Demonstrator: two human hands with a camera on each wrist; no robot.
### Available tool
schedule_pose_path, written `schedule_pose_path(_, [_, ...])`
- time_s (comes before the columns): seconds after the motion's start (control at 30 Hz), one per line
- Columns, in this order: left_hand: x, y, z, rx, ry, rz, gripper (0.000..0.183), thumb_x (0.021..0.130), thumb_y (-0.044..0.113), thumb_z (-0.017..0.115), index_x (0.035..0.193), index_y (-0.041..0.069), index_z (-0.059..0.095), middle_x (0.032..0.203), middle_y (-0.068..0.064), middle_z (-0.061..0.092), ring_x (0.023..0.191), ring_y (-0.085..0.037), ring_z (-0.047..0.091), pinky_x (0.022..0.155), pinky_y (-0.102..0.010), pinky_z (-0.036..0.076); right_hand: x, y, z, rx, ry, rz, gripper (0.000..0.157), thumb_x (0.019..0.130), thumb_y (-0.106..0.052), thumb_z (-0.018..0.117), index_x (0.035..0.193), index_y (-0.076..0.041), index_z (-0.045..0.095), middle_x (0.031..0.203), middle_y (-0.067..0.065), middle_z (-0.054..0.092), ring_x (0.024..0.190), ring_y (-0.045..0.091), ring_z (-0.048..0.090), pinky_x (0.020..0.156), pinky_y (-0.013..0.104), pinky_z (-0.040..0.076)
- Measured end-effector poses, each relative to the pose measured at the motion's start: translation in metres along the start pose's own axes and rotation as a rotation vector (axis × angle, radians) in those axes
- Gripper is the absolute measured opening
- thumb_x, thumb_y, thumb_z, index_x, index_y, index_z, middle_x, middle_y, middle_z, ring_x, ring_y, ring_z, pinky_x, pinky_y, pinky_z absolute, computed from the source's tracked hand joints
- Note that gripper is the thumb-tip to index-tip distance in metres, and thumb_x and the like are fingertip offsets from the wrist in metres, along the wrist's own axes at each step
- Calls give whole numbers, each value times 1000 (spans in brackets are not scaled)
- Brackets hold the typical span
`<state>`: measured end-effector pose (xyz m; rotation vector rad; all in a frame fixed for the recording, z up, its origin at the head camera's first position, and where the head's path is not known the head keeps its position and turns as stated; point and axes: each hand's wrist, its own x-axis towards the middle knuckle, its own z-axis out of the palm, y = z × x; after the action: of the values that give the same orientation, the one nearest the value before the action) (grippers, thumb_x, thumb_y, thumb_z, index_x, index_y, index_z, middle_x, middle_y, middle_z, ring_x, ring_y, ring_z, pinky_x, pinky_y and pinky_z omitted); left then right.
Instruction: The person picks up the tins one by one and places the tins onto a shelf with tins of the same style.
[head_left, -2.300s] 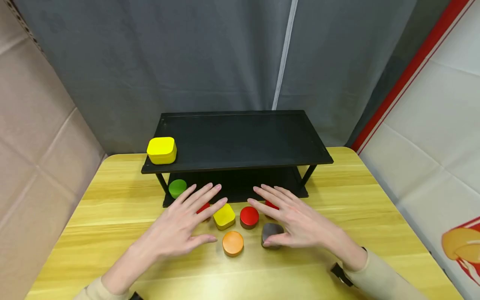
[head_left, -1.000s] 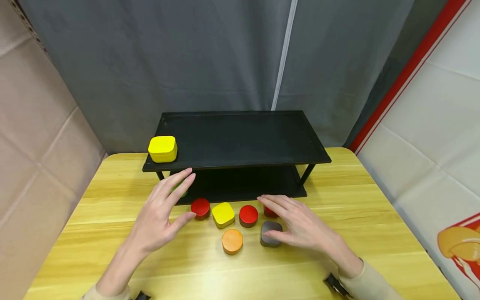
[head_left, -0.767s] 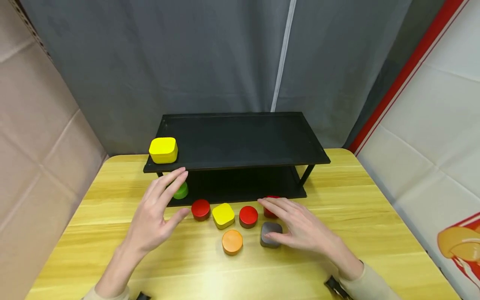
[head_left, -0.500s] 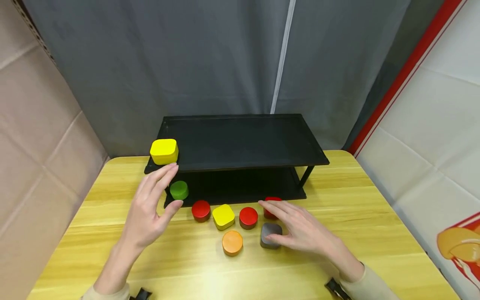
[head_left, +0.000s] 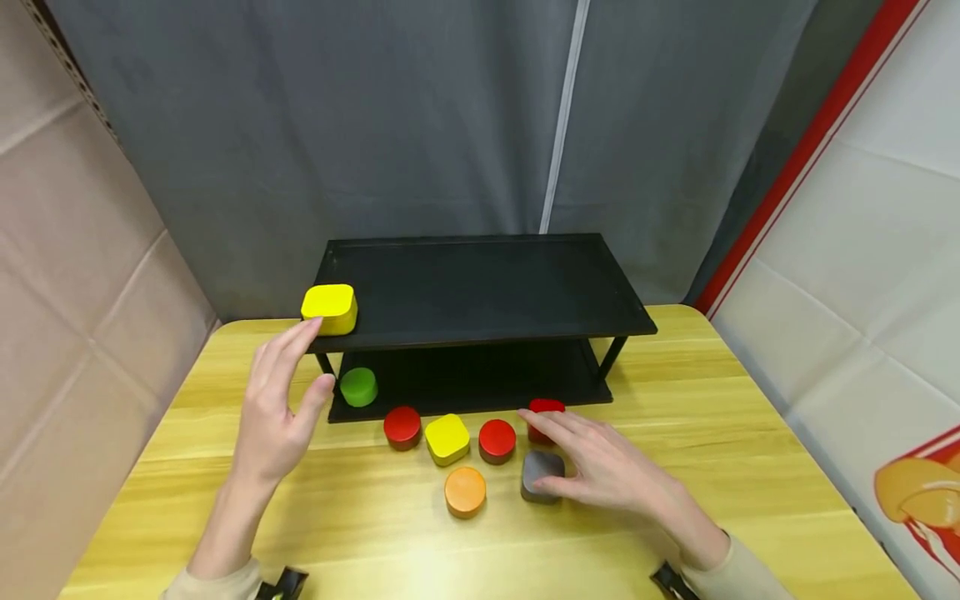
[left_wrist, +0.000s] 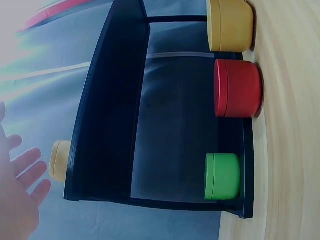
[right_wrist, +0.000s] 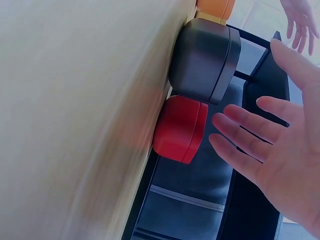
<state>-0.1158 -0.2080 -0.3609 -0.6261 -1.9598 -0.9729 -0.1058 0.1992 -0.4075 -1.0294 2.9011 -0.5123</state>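
Note:
My left hand is raised at the left end of a black two-tier shelf, fingers extended, thumb apart. In the head view its fingertips overlap a yellow rounded-square lidded tin on the top tier; in the left wrist view a gap separates that tin from the fingers. A round green tin sits on the lower tier. My right hand hovers, fingers spread and holding nothing, over a dark grey rounded-square tin and a red tin, partly hidden behind the fingers.
Before the shelf on the wooden table stand a round red tin, a yellow squarish tin, another round red tin and a round orange tin. A grey curtain hangs behind; pale panels flank both sides.
My left hand has moved left from over the front tins to the shelf's left end, uncovering the left red tin and the green tin. My right hand has hardly moved. The tins stay put.

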Motion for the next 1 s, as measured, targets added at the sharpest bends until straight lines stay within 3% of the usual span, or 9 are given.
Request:
schedule_pose_path(0.27, [0, -7, -4, -2, 43, -42, 55, 104, 36, 60, 139, -6, 59, 142, -26, 60, 140, -5, 47, 120, -19, 36, -1, 1, 2, -3, -14, 4, 85, 87, -65, 72, 159, -42, 33, 149, -12, 57, 128, 9, 59, 105, 40, 58])
schedule_pose_path(0.57, [5, -14, -11, 5, 106, -127, 45, 101, 14, 61, 144, 1, 58, 144, -23, 59, 138, -3, 49, 119, -18, 37, 0, 2, 3, 23, -11, -17, 82, 88, -62, 73, 158, -35, 39, 138, -6, 64, 113, 6, 61, 95, 34, 61])
schedule_pose_path(0.8, [3, -18, -14, 22, 115, -187, 45, 101, 12, 60, 146, 6, 58, 145, -20, 59, 137, 0, 48, 117, -16, 35, -1, 0, 3, 24, -16, -25, 81, 89, -63, 71, 158, -33, 40, 132, -8, 66, 108, 8, 62, 90, 30, 60])
schedule_pose_path(1.0, [4, -19, -13, 42, 109, -299, 45, 103, 14, 57, 148, 10, 56, 149, -16, 57, 134, 7, 45, 113, -11, 34, 0, 0, 2, 32, -38, -13, 81, 89, -64, 70, 156, -27, 43, 128, -10, 68, 107, 8, 63, 90, 31, 60])
